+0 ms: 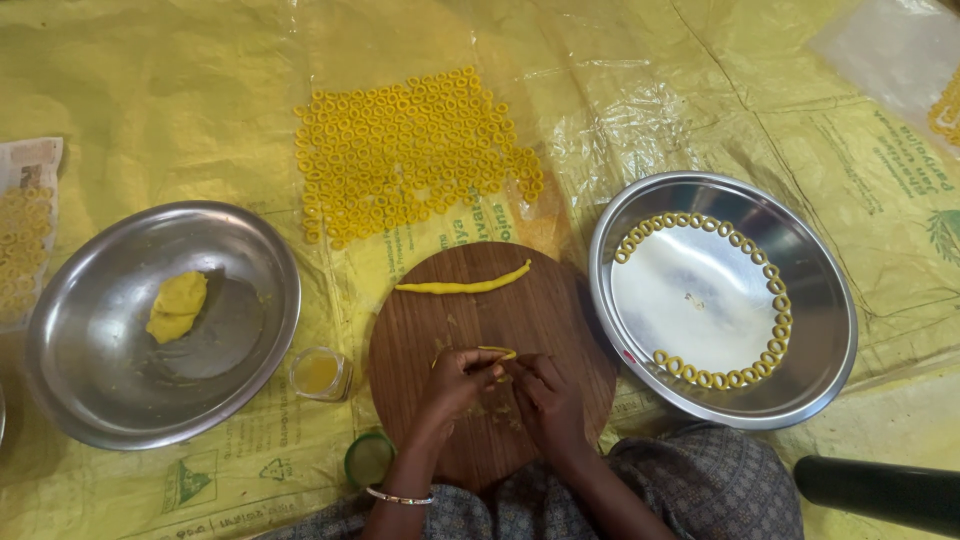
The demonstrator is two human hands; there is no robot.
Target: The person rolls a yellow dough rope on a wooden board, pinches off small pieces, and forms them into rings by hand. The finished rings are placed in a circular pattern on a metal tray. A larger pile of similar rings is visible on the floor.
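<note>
Two hands shape a small piece of yellow dough into a ring over a round wooden board.

The left hand and right hand meet at the board's near edge, fingertips pinched together on a short dough strip, close enough for both hands to curl it. 1 longer dough rope lies across the board's far side, within easy reach. To the right, a steel bowl holds finished rings set in a single line around its base, apart so they do not stick. To the left, another steel bowl keeps the dough lump. Beyond the board, a dense patch of rings lies spread on the yellow plastic sheet. A small jar of yellow liquid and a green lid sit beside the left wrist.
</note>
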